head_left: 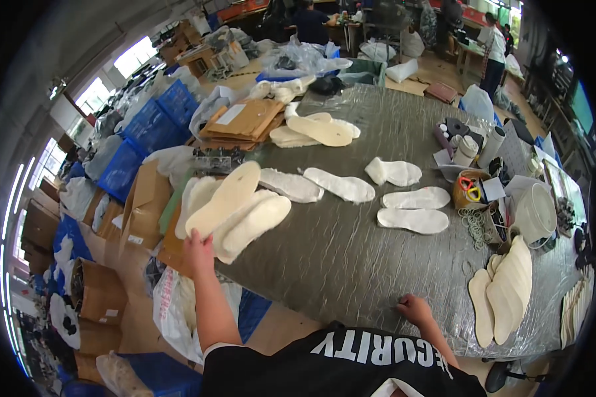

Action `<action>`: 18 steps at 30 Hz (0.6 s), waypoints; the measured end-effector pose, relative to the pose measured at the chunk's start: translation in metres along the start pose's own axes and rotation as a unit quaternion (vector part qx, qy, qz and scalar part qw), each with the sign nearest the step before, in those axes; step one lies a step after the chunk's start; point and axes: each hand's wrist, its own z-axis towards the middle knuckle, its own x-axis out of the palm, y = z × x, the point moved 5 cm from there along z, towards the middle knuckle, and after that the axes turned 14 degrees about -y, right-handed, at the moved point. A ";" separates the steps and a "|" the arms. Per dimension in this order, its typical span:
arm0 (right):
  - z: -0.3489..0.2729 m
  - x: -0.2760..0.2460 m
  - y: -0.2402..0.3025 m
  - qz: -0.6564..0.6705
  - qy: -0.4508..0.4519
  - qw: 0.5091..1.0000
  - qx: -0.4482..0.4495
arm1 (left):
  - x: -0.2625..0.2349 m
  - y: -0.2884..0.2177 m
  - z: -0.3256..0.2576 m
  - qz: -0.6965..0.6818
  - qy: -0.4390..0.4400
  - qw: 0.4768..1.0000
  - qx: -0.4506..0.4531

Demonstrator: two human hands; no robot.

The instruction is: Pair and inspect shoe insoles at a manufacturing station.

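My left hand [199, 254] is closed on the near end of a cream insole [229, 197], which lies tilted over a pile of fleecy cream insoles [257, 225] at the table's left edge. My right hand [414, 309] rests near the table's front edge, its fingers curled in and nothing visible in them. Two white insoles [414, 221] lie side by side at mid-table, with a folded fleecy one [395, 173] beyond them. To their left, a long white insole [341, 184] lies beside a greyish one [291, 185].
A stack of insoles [503, 294] fans out at the right. Behind it are a basket with yellow scissors [470, 188], rubber bands [474, 223] and a white tub [536, 210]. More insoles [321, 131] and brown cardboard [245, 122] lie at the far left. Cardboard boxes [146, 205] flank the table.
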 end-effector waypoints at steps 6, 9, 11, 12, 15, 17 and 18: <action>-0.012 0.001 -0.012 -0.008 -0.103 0.992 0.069 | -0.001 0.015 -0.004 0.419 -0.091 0.902 0.055; -0.024 -0.005 -0.018 0.053 -0.162 0.983 0.063 | 0.020 0.047 -0.006 0.380 -0.116 0.900 0.182; -0.031 -0.024 -0.022 0.069 -0.235 0.964 0.099 | 0.048 0.056 -0.017 0.304 -0.080 0.914 0.257; -0.035 -0.031 -0.034 0.049 -0.267 0.958 0.092 | 0.063 0.064 -0.022 0.299 -0.052 0.918 0.255; -0.050 -0.057 -0.074 0.022 -0.368 0.921 0.126 | 0.122 0.072 -0.070 0.265 0.082 0.918 0.284; -0.057 -0.079 -0.100 0.040 -0.422 0.889 0.172 | 0.148 0.088 -0.106 0.213 0.176 0.924 0.263; -0.061 -0.093 -0.109 0.023 -0.457 0.870 0.184 | 0.162 0.096 -0.127 0.191 0.227 0.923 0.243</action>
